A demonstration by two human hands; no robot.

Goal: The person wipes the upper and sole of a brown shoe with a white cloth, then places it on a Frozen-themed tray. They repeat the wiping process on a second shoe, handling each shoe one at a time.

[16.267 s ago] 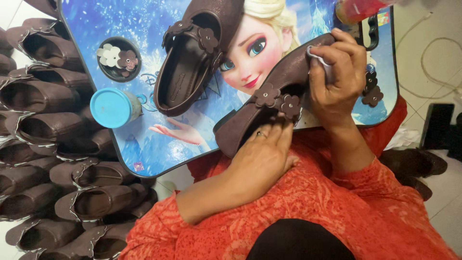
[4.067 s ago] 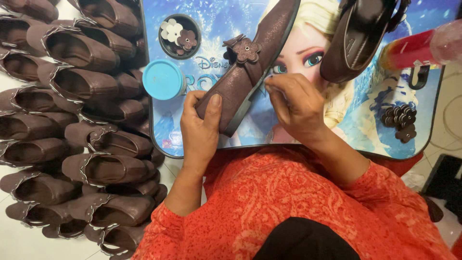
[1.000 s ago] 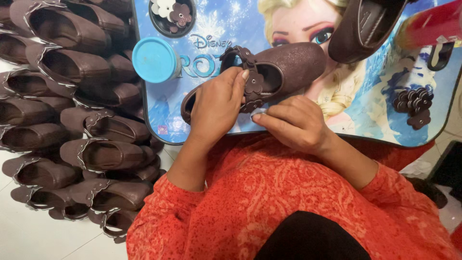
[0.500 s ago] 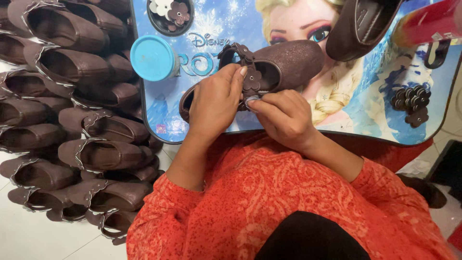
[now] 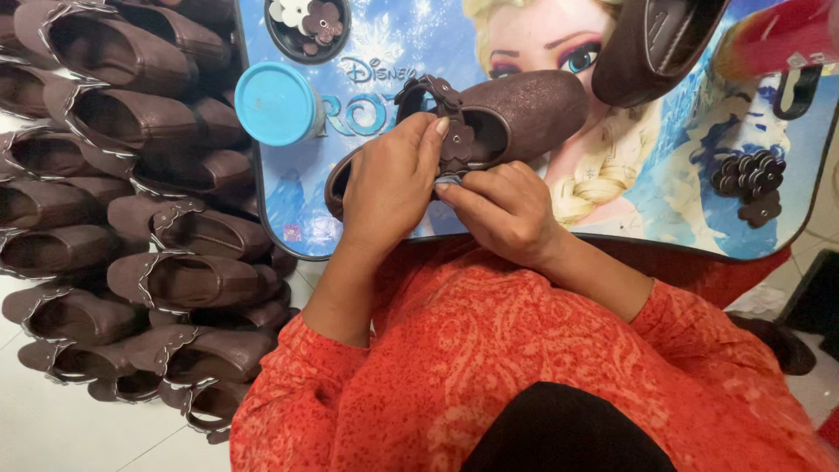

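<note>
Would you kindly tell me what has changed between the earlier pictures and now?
The brown shoe, earlier held sole-up, is turned opening-up on the blue tray. The left hand grips its strap flower; the right hand presses beside it. The second shoe, blue lid and stacked shoes stay put.

Bright, even light; soft shadows; edges perhaps slightly blurred.
</note>
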